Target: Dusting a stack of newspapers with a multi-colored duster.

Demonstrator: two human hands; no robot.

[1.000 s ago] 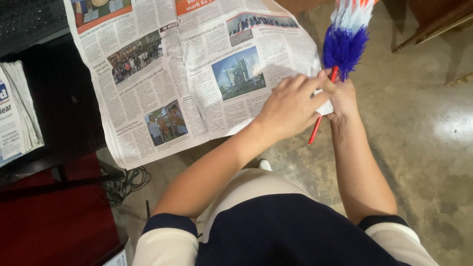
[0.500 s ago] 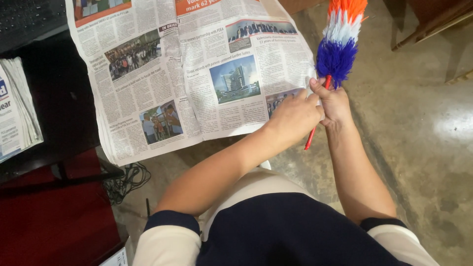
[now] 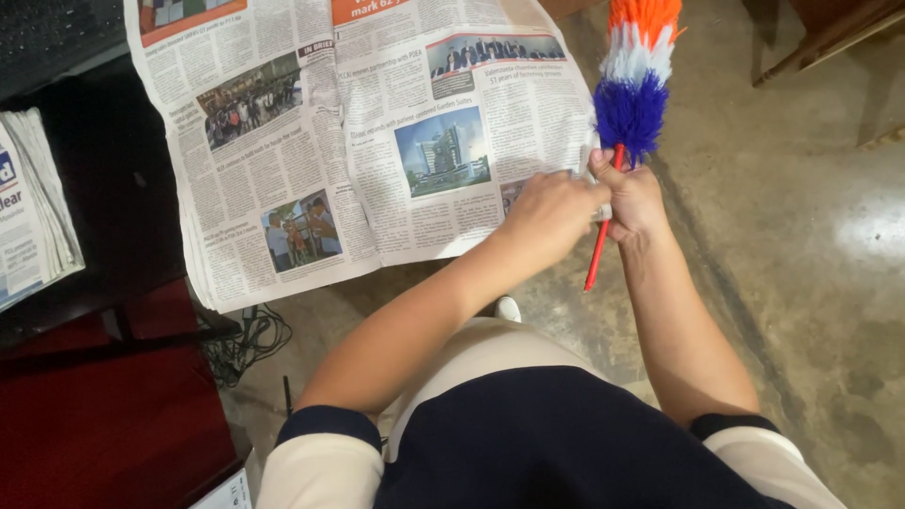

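Viewer: a person looks down past a navy and cream shirt at two bare forearms reaching forward over a concrete floor.
Left hand: crosses to the right; its grip is narrow, fingers curled onto the near right corner of the newspaper, seemingly pinching the edge.
Right hand: grip closed around the red handle of a feather duster, which stands nearly upright with the blue, white and orange head just past the paper's right edge.
Newspaper: spread open, its left part on a dark surface, its near edge and right corner hanging past it.
Risk: thin paper pinched at one corner may tear or slide off; the crowded hands could loosen the duster.
Farther left: a stack of papers.
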